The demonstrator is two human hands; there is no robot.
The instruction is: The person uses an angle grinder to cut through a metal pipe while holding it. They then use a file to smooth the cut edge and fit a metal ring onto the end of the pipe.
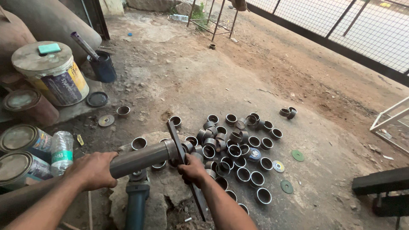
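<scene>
My left hand point(93, 169) grips a thick grey steel pipe point(142, 157) that lies nearly level over a rough stone block point(164, 194). My right hand point(192, 169) holds a flat dark metal bar point(175, 138) set across the pipe's open end; the bar runs from above the pipe down past my wrist. Beyond the pipe's end, several short cut pipe rings point(238, 147) lie scattered on the concrete floor. An angle grinder point(137, 198) with a blue body rests on the stone under the pipe.
Paint cans point(21, 140), a plastic bottle point(61, 150), a large bucket point(53, 74) and a dark pot with a stick point(102, 64) stand at left. Grinding discs point(286, 186) lie right of the rings. A black metal beam point(379, 181) sits at right; a mesh gate point(341, 25) closes off the back.
</scene>
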